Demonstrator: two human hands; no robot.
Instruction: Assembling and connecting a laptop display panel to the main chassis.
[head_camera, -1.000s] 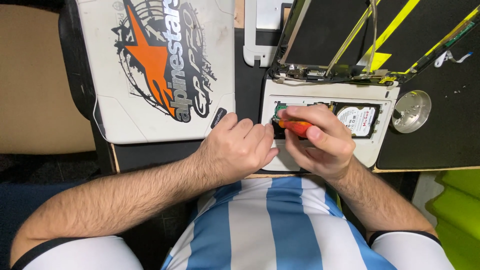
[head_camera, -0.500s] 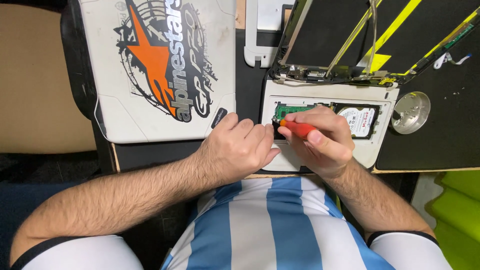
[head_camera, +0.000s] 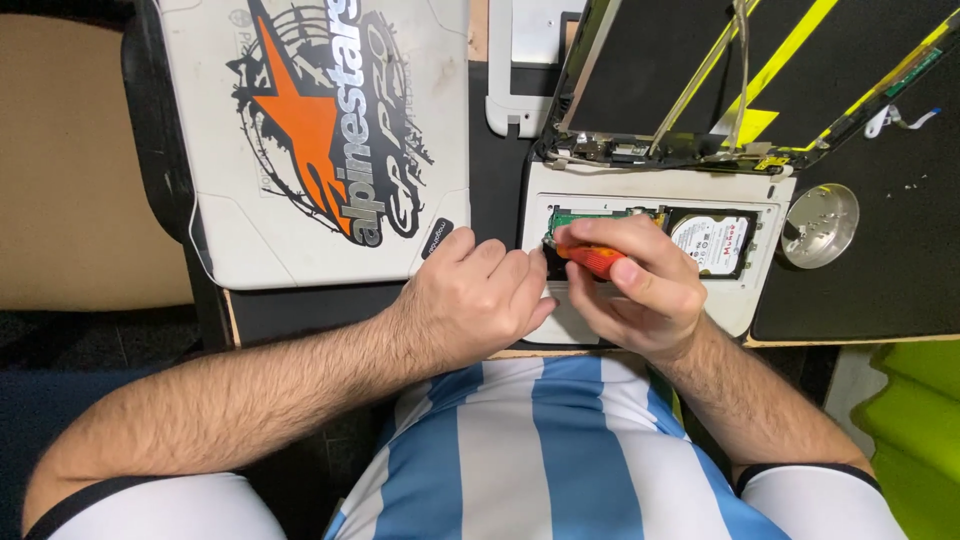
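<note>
A white laptop base (head_camera: 760, 290) lies upside down on the dark desk, its bay open onto a hard drive (head_camera: 708, 240) and a green circuit board (head_camera: 572, 214). My right hand (head_camera: 640, 290) grips an orange-handled screwdriver (head_camera: 590, 260) whose tip points left into the bay's left end. My left hand (head_camera: 475, 300) rests curled on the base's left edge, fingertips beside the screwdriver tip. What lies under the tip is hidden by my fingers.
A second white laptop (head_camera: 315, 130) with an orange star sticker lies closed at the left. A detached screen panel (head_camera: 730, 70) with yellow strips lies behind the base. A small round metal dish (head_camera: 820, 225) sits at the right. A white cover piece (head_camera: 520, 60) lies at the back.
My right hand has shifted slightly with the screwdriver, turning it at the same spot. The left hand has stayed put.
</note>
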